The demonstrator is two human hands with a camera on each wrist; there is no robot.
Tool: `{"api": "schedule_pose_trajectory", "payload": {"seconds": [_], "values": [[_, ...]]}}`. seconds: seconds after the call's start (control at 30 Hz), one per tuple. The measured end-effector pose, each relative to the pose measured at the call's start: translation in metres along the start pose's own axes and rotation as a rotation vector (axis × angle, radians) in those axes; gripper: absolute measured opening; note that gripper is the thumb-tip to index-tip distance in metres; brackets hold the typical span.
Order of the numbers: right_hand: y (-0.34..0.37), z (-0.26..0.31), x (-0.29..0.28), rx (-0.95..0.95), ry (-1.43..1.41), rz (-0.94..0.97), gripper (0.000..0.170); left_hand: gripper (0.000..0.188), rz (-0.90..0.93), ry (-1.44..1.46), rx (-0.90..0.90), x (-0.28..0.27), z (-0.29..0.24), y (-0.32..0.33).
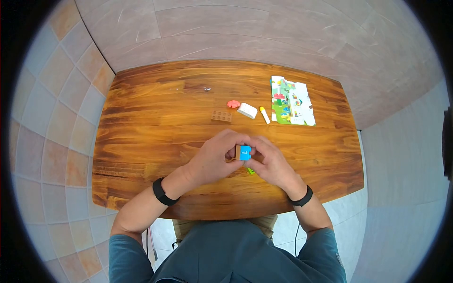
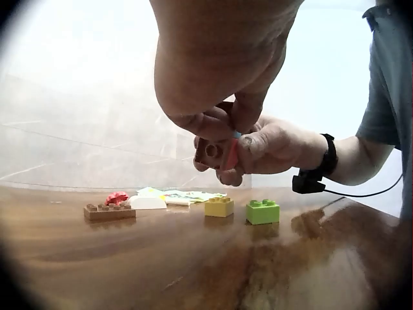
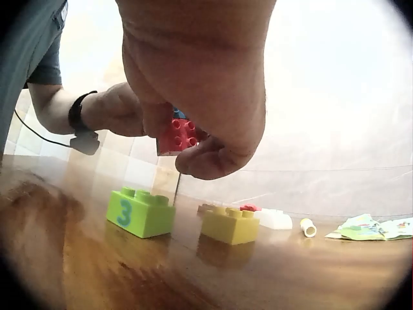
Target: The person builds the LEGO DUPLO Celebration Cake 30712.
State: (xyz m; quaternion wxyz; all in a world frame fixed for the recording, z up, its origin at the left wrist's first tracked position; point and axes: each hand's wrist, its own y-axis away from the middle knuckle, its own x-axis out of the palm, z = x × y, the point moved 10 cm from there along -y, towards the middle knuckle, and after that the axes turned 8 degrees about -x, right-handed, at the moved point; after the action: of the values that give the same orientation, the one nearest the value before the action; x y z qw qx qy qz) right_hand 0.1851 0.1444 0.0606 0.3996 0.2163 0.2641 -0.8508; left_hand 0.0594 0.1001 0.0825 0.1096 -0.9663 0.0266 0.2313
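Both hands meet above the table near its front. The left hand (image 1: 212,158) grips a brown brick (image 2: 211,152) from the left side. Joined to it is a blue brick (image 1: 245,153) with a white mark on its face, pinched by the right hand (image 1: 273,165). A red brick (image 3: 175,137) with studs shows between the fingers in the right wrist view. Below the hands, a green brick (image 3: 141,213) marked 3 stands beside a yellow brick (image 3: 230,225) on the wooden table, the two apart. Fingers hide part of the held bricks.
Farther back on the table (image 1: 155,108) lie a brown studded brick (image 1: 222,116), a red piece (image 1: 233,104), a white curved piece (image 1: 247,111), a white tube with a yellow end (image 1: 264,115) and a printed sheet (image 1: 292,101). A small object (image 1: 207,89) lies near the back.
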Motion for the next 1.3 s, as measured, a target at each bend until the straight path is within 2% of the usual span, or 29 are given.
{"api": "schedule_pose_trajectory", "payload": {"seconds": [0.2,0.27,0.4,0.47,0.57,0.67,0.8,0.87,1.0,1.1,1.17,1.2,1.27,1.3], "values": [[-0.002,0.000,0.000,-0.004,-0.073,-0.043,0.049,0.048,-0.065,0.079,-0.018,-0.008,0.006,0.003],[-0.002,0.003,-0.002,-0.021,-0.051,-0.059,0.047,0.042,-0.054,-0.041,-0.002,-0.010,0.008,0.003],[-0.002,0.003,-0.003,-0.038,-0.048,-0.093,0.047,0.035,-0.041,-0.092,0.008,-0.010,0.024,0.006],[-0.004,0.006,0.000,-0.081,0.000,-0.071,0.049,0.030,-0.064,-0.192,0.064,-0.010,0.024,0.008],[-0.004,0.007,0.003,-0.057,0.039,-0.035,0.051,0.027,-0.060,-0.238,0.030,-0.010,0.032,0.008],[-0.002,0.006,0.004,-0.036,0.124,0.012,0.054,0.029,-0.036,-0.268,-0.007,-0.008,0.040,0.009],[0.002,0.003,0.002,0.010,0.102,0.031,0.051,0.031,-0.029,-0.191,-0.037,-0.006,0.040,0.008],[0.002,0.004,0.003,-0.074,0.080,0.000,0.047,0.034,0.016,-0.161,0.001,-0.001,0.037,0.007],[0.000,0.007,0.006,-0.073,0.066,0.015,0.043,0.035,0.028,-0.226,0.024,0.002,0.037,0.009],[-0.004,0.008,0.010,-0.031,0.065,0.031,0.043,0.041,0.038,-0.226,-0.017,0.000,0.042,0.009],[-0.004,-0.001,0.012,0.088,0.003,0.028,0.037,0.041,0.095,-0.089,-0.224,-0.003,0.055,0.009],[-0.002,-0.012,0.015,0.087,0.001,0.029,0.037,0.041,0.095,-0.089,-0.226,-0.004,0.057,0.011],[0.007,-0.052,0.025,0.225,-0.295,-0.017,0.043,0.040,0.099,0.039,-0.305,-0.006,0.070,0.014],[0.009,-0.055,0.025,0.225,-0.296,-0.016,0.043,0.040,0.099,0.039,-0.306,-0.007,0.072,0.015]]}}
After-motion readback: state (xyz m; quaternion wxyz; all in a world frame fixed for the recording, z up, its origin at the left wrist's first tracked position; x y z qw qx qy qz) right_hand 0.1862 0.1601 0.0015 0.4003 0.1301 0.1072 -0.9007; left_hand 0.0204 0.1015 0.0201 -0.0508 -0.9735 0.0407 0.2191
